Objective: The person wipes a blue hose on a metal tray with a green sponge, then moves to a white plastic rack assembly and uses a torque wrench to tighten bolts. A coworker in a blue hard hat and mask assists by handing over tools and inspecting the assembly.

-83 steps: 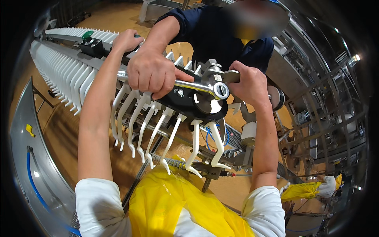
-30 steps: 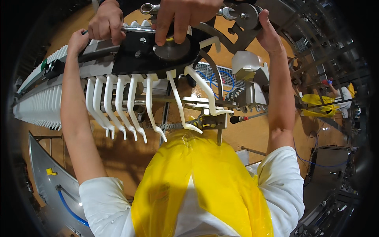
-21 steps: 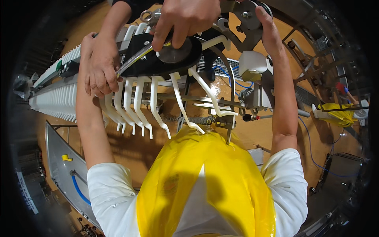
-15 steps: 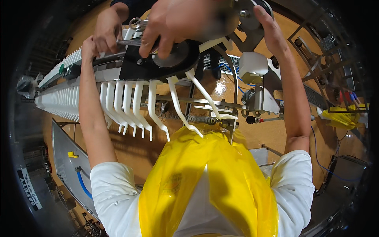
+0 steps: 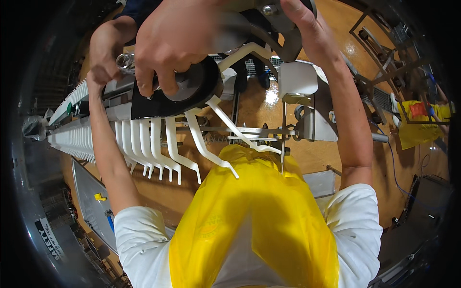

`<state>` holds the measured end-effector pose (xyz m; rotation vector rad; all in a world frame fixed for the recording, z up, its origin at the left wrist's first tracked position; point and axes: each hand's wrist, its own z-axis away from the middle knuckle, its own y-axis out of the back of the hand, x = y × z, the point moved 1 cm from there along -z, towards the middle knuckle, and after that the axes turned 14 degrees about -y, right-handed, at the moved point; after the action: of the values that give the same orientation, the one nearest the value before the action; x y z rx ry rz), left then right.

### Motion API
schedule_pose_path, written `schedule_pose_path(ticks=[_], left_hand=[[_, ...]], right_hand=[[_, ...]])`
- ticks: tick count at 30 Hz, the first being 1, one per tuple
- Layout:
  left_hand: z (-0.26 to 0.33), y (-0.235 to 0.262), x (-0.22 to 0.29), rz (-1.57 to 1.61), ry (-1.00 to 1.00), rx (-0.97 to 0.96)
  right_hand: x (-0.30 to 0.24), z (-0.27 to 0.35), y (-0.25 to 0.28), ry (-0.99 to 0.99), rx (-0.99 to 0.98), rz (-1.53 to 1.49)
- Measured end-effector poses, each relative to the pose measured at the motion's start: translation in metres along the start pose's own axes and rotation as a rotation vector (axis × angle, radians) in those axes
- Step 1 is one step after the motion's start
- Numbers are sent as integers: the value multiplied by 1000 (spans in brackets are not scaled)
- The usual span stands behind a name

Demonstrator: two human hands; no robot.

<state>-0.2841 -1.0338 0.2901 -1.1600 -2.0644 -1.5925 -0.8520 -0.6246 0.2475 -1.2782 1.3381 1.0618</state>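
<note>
Running across in front of me is a conveyor with a row of white bent plastic fingers (image 5: pixel 156 144); it curves round a black end plate (image 5: pixel 144 103) with a grey disc (image 5: pixel 189 91). My left hand (image 5: pixel 94 82) reaches the conveyor's left side, its fingers mostly hidden by a co-worker's hand (image 5: pixel 106 50). The co-worker's other hand (image 5: pixel 168 45), partly blurred, works low over the black plate, beside a metal ring-ended tool (image 5: pixel 125 61). At the upper right, my right hand (image 5: pixel 309 31) grips a grey metal bracket (image 5: pixel 291 43), thumb along its edge, other fingers hidden.
A white block (image 5: pixel 297 79) and metal mount stand below the bracket. The nearest white fingers overlap my yellow apron (image 5: pixel 216 206) in view. A grey panel (image 5: pixel 91 180) lies left; a metal rack and another person's yellow apron (image 5: pixel 408 137) are at right.
The view has shifted, and the black plate appears further left and lower. The co-worker's hands and my left hand appear further left too. My right hand stays at the bracket.
</note>
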Motion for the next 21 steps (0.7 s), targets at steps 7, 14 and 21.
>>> schedule_pose_path(ticks=[7, 14, 21], left_hand=[[4, -17, 11, 52, 3, 31], [16, 21, 15, 109, 22, 198], [35, 28, 23, 220, 56, 371]], right_hand=[[-14, 2, 3, -16, 22, 129], [-29, 0, 10, -22, -7, 196], [-35, 17, 24, -39, -8, 312]])
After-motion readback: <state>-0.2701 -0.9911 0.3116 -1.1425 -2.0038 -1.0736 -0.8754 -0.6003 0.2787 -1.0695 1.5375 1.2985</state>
